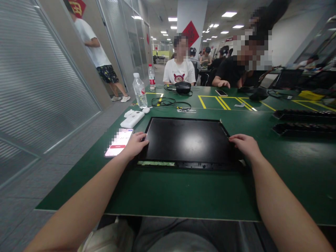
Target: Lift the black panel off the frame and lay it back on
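Note:
A flat black display panel (187,138) lies in a dark frame on the green table (183,196) in front of me. Along its near edge runs a narrow green circuit board (156,163). My left hand (135,144) grips the panel's left edge, thumb and fingers bent around it. At the right edge, my right hand (245,145) pinches the rim between thumb and fingertips. A lit smartphone (119,142) lies just left of my left hand. Beyond it sits a white device (132,119).
A clear water bottle (140,91) and a red-capped bottle (151,77) stand behind the panel on the left. Black cables (168,102) lie past its far edge. Dark spiky strips (304,129) lie at right. Two people sit across the table; another walks at left.

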Motion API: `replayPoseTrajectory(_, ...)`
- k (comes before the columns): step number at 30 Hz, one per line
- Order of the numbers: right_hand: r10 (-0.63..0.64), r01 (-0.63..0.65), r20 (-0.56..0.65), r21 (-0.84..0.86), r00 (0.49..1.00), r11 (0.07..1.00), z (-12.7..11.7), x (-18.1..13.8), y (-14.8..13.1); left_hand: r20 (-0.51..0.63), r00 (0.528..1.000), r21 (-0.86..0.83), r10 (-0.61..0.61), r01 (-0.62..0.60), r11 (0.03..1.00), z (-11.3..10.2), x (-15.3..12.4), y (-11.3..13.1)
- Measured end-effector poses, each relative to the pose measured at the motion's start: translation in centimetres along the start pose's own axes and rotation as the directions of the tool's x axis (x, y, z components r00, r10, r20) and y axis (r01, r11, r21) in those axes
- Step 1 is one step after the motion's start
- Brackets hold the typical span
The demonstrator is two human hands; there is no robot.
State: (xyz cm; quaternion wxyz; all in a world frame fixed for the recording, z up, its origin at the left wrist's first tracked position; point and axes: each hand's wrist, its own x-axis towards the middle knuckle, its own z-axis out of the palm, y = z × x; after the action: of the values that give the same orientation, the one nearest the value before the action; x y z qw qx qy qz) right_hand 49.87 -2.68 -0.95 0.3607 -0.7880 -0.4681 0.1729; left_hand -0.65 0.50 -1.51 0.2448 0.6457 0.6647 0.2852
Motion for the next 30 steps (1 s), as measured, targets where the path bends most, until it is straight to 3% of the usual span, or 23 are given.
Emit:
replayPoseTrajectory(20,0.047,-0.047,0.000,0.125,0.999,0.991,-0.07,-0.42,-0.39,0.022,1.000,0.029,0.021,-0.022,0.999,-0.18,-0.04,-0.02)
replayPoseTrajectory(30,0.038,-0.037,-0.003,0.147,0.999,0.989,0.03,-0.31,-0.04,0.012,1.000,-0.113,0.004,-0.002,0.994,-0.08,-0.21,0.04)
